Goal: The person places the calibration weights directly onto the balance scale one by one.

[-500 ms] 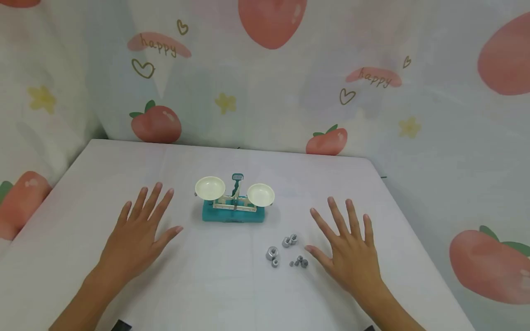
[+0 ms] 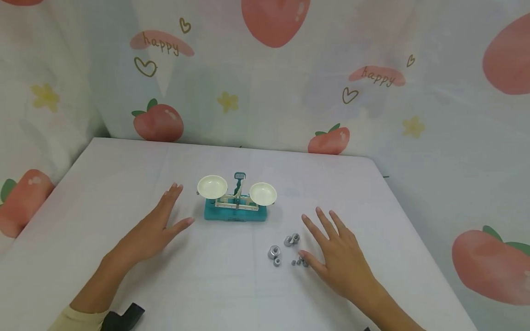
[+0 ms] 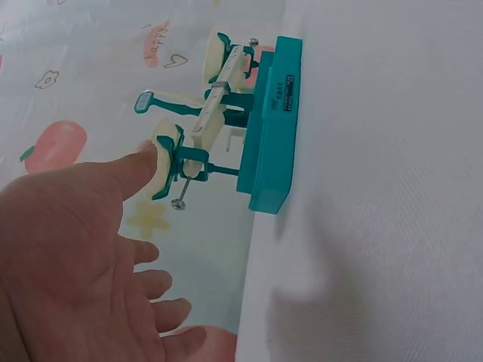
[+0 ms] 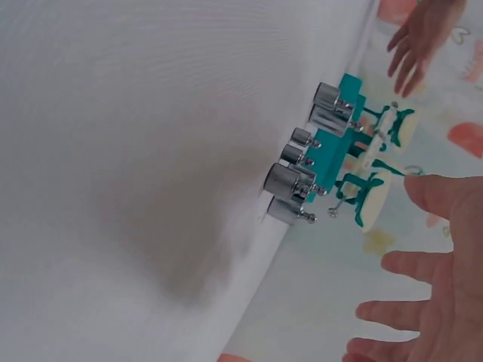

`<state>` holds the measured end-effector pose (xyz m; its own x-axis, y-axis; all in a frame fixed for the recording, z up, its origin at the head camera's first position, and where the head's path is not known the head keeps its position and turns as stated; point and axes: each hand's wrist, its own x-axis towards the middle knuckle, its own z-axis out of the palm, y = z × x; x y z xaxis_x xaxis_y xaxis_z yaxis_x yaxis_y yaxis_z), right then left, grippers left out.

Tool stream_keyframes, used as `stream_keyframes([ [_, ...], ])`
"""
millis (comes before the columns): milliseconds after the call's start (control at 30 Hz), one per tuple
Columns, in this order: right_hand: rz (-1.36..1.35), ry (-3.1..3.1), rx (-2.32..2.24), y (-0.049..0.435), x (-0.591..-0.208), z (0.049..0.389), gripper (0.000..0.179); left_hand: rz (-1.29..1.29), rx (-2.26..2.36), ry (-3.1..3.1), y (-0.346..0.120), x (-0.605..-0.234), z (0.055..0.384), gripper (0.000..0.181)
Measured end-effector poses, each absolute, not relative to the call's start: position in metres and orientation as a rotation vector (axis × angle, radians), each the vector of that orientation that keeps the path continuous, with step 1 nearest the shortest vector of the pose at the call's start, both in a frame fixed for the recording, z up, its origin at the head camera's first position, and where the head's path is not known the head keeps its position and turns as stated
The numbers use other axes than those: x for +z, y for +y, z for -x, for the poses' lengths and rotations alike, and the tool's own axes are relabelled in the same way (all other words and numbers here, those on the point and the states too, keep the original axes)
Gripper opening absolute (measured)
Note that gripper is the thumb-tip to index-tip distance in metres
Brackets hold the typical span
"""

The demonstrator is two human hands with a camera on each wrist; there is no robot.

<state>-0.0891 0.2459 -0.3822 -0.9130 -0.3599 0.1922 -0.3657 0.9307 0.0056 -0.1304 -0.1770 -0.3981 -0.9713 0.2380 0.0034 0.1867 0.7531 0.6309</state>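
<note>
A teal balance scale (image 2: 235, 213) with two cream pans stands on the white table, its left pan (image 2: 212, 187) and right pan (image 2: 263, 194) both bare. My left hand (image 2: 151, 232) hovers to the left of the scale, fingers extended and thumb apart, touching nothing. To the right, my right hand (image 2: 341, 257) is held over the table with its fingers spread. Its thumb partly covers a cluster of tiny weights. Larger silver metal weights (image 2: 274, 251) lie in front of the scale. In the right wrist view, several knobbed cylinder weights (image 4: 283, 181) stand before the scale.
A white cloth covers the table (image 2: 198, 285). Behind it and at the sides hangs a curtain (image 2: 269, 92) printed with peaches, hearts and stars. A black strap piece (image 2: 124, 317) shows by the left wrist, beside a pale sleeve (image 2: 78, 320).
My left hand has turned onto its side and moved slightly right toward the scale. My right hand has shifted a little left, its thumb now over the tiny weights. The scale and weights stay put.
</note>
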Motion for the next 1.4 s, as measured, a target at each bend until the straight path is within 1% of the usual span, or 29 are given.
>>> stream_keyframes([
  [133,-0.494,-2.963,0.249,0.236,-0.376,0.088,0.072,-0.330,1.095,2.791,-0.175,-0.403,0.142,0.096],
  [267,-0.439,-2.999,0.420,0.228,-0.372,0.086,0.060,-0.289,1.128,2.734,-0.172,-0.408,0.157,0.095],
  [400,-0.407,-3.055,0.510,0.222,-0.370,0.084,0.049,-0.256,1.189,2.666,-0.168,-0.414,0.171,0.093],
  [533,-0.408,-3.094,0.601,0.217,-0.370,0.085,0.038,-0.276,1.330,2.571,-0.169,-0.420,0.181,0.092],
  [667,-0.438,-3.090,0.656,0.213,-0.372,0.087,0.032,-0.298,1.476,2.478,-0.171,-0.426,0.188,0.092],
  [867,-0.453,-3.106,0.720,0.208,-0.375,0.090,0.027,-0.266,1.587,2.407,-0.167,-0.436,0.200,0.089],
  [1133,-0.463,-3.098,0.781,0.200,-0.383,0.092,0.031,-0.192,1.656,2.355,-0.161,-0.446,0.211,0.084],
  [1400,-0.459,-3.119,0.794,0.192,-0.388,0.098,0.032,-0.323,1.630,2.420,-0.156,-0.452,0.218,0.076],
])
